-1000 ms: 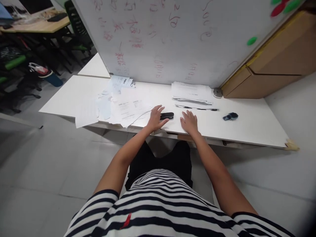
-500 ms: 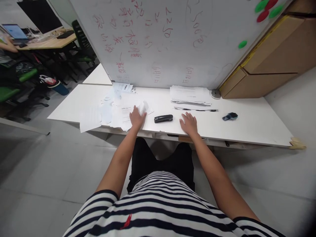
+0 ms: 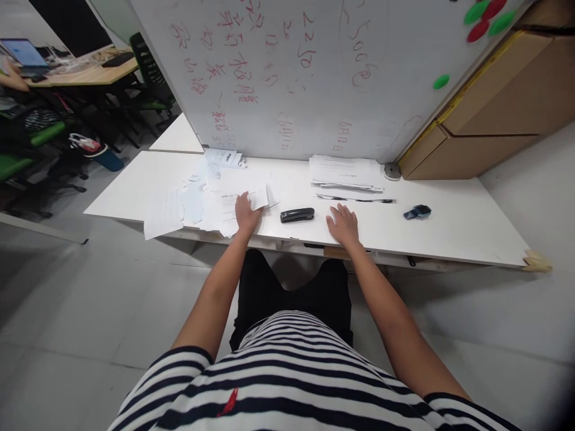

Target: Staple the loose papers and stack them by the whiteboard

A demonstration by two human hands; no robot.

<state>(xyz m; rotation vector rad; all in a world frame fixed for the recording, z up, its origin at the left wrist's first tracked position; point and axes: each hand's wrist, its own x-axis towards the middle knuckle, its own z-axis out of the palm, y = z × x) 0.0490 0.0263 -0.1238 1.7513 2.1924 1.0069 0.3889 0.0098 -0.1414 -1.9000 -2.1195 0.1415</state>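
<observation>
Among the loose papers on the left, my left hand (image 3: 247, 214) grips a white sheet of paper (image 3: 258, 197), its thumb partly hidden beneath the sheet. That sheet's right edge curls up off the desk. My right hand (image 3: 344, 225) lies palm down near the desk's front edge, fingers spread, holding nothing. Between my hands rests a black stapler (image 3: 297, 215), touched by neither. Beyond my right hand lies a thin black-and-clear pen-like stick (image 3: 356, 199), with a paper stack (image 3: 345, 173) behind it.
A whiteboard (image 3: 287, 78) with red writing stands along the back of the white desk (image 3: 449, 239). Cardboard boxes (image 3: 489, 152) occupy the right rear. A small dark blue object (image 3: 417, 212) lies on the right. Another person's arm (image 3: 13, 76) shows at a far-left desk.
The sheet under my left hand has unfolded from a crumpled-looking bend into a flatter piece with a raised right edge. My right hand and the stapler stay put.
</observation>
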